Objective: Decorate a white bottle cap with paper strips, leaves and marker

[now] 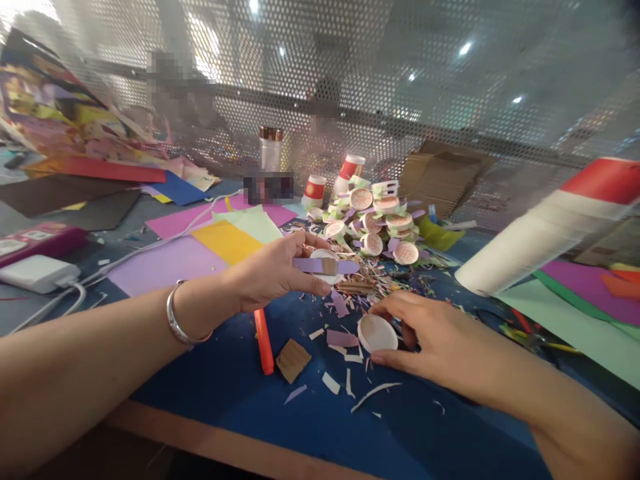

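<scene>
My left hand, with a silver bangle at the wrist, is closed around a white paper-cup bottom. Across its face lies a purple paper strip with a small brown piece at the middle. Lower right, my right hand has its thumb and fingers around a second round white cup bottom near the blue table top. Paper scraps lie beside and below both hands. A square of brown cardboard and an orange-red marker rest below my left hand.
Beyond my hands rises a heap of cut cup bottoms with paper strips. A long stack of paper cups lies at the right. Coloured paper, a white charger and its cable spread left. A perforated metal screen stands behind.
</scene>
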A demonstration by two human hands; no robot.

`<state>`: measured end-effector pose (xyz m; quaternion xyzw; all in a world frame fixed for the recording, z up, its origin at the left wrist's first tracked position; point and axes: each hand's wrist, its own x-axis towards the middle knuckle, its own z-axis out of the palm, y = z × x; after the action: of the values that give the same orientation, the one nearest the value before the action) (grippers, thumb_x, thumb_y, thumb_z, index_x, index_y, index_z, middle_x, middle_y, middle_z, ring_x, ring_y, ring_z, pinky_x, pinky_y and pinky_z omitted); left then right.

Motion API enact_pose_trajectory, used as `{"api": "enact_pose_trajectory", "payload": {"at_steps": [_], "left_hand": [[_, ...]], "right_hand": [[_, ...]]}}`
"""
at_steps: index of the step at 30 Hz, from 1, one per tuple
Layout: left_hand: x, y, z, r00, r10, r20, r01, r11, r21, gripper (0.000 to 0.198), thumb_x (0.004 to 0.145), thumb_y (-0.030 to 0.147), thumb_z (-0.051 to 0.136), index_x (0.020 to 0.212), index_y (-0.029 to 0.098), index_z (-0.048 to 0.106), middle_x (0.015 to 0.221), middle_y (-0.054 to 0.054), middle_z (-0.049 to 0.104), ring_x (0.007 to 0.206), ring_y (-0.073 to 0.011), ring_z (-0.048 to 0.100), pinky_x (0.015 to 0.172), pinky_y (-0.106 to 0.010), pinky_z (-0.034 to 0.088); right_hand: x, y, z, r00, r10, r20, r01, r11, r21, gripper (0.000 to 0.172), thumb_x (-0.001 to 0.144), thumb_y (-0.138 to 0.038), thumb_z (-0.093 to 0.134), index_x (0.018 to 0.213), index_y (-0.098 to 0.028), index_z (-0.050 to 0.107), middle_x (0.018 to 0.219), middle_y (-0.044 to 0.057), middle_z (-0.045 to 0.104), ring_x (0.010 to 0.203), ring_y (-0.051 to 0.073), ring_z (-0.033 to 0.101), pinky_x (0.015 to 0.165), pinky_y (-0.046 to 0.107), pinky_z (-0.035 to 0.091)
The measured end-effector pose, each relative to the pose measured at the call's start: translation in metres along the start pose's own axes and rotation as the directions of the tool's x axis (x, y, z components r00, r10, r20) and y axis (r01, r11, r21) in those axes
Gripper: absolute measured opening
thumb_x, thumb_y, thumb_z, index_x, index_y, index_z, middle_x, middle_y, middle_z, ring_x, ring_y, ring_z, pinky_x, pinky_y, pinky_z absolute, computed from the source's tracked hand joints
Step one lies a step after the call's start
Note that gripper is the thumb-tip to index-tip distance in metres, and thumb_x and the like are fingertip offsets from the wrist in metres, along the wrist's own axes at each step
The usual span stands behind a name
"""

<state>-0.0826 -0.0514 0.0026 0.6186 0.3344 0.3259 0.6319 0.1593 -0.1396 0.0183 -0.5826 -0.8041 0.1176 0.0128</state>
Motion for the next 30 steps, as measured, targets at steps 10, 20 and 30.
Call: {"api": "enact_pose_trajectory", "payload": {"at_steps": [10, 20, 30], "left_hand": [[-0.001, -0.008, -0.002, 0.991, 0.110, 0.075, -0.128, 0.938, 0.323, 0.056, 0.068, 0.021, 0.083, 0.118, 0.019, 0.057, 0.113, -0.006, 0.063, 0.097, -0.0208, 0.062, 0.080, -0.033, 0.049], [-0.011, -0.009, 0.013, 0.976, 0.079, 0.201, -0.151, 0.915, 0.373, 0.056, 0.065, 0.025, 0.086, 0.114, 0.019, 0.058, 0.107, -0.005, 0.067, 0.084, -0.0181, 0.062, 0.068, -0.029, 0.047], [-0.018, -0.004, 0.022, 0.981, 0.057, 0.185, -0.134, 0.888, 0.439, 0.052, 0.065, 0.031, 0.088, 0.106, 0.018, 0.060, 0.102, -0.003, 0.069, 0.083, -0.0177, 0.062, 0.071, -0.029, 0.046]], "right_hand": [[-0.005, 0.000, -0.011, 0.942, -0.029, -0.335, 0.056, 0.996, 0.069, 0.038, 0.085, -0.048, 0.073, 0.116, -0.028, 0.068, 0.091, 0.004, 0.068, 0.063, 0.017, 0.061, 0.058, 0.031, 0.050], [-0.004, -0.019, -0.001, 0.919, -0.144, -0.367, 0.211, 0.966, 0.149, 0.039, 0.089, -0.044, 0.072, 0.124, -0.029, 0.063, 0.117, 0.007, 0.067, 0.080, 0.018, 0.066, 0.065, 0.029, 0.057], [0.000, -0.017, 0.004, 0.902, -0.227, -0.368, 0.287, 0.951, 0.118, 0.041, 0.090, -0.036, 0.071, 0.129, -0.028, 0.060, 0.123, 0.006, 0.067, 0.111, 0.023, 0.066, 0.090, 0.034, 0.055]]}}
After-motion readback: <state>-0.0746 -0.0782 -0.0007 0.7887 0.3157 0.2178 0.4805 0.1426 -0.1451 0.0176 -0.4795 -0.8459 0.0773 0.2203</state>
